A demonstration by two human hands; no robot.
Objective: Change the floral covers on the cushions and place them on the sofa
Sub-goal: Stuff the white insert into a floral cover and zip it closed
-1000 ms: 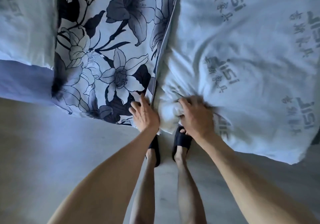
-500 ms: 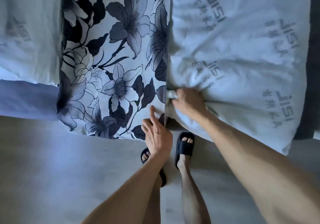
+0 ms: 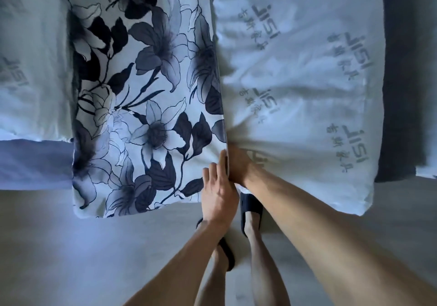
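Note:
A floral cover (image 3: pixel 151 106) with dark lilies on white lies flat in the middle. Right beside it lies a white cushion (image 3: pixel 307 92) printed with grey logos, its left side meeting the cover's right edge. My left hand (image 3: pixel 218 192) rests with straight fingers on the cover's lower right edge; its thumb is hidden. My right hand (image 3: pixel 238 166) grips the cushion's lower left corner at that same edge, its fingertips hidden behind the seam. The two hands touch.
Another white cushion (image 3: pixel 30 69) lies at the far left, over a pale blue sofa seat (image 3: pixel 33 163). A dark strip (image 3: pixel 397 92) shows to the right of the cushion. Below are the grey floor (image 3: pixel 94 258) and my feet in dark slippers (image 3: pixel 251 208).
The white cushion's bunched corner has moved up and left against the cover's edge with my right hand. My left hand slid right along the cover's edge to meet it.

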